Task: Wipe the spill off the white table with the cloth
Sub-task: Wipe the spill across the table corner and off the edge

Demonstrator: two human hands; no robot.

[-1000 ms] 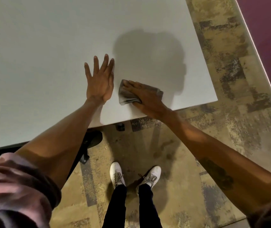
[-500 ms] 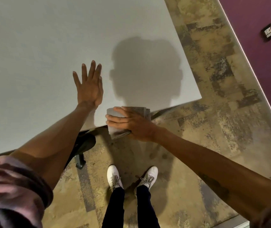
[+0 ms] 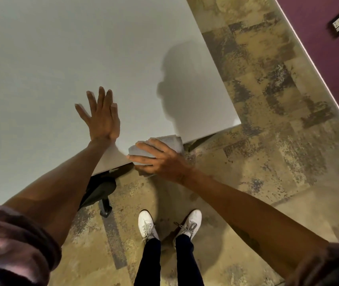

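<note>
The white table (image 3: 61,58) fills the upper left of the head view. My left hand (image 3: 102,118) lies flat on it, palm down, fingers spread, near the front edge. A folded grey cloth (image 3: 171,142) sits at the table's front edge, partly hanging over it. My right hand (image 3: 160,159) is pressed on top of the cloth, fingers pointing left, covering most of it. No spill shows on the tabletop.
Mottled brown carpet (image 3: 267,141) lies right of and below the table. The table's right corner (image 3: 239,122) is close to my right hand. A black chair base (image 3: 100,193) stands under the front edge. My white shoes (image 3: 148,226) are on the floor below. A purple wall (image 3: 329,48) runs along the right.
My right hand dragged the cloth toward me, from well onto the tabletop to its front edge, where it now overhangs. My left hand stayed flat on the table.
</note>
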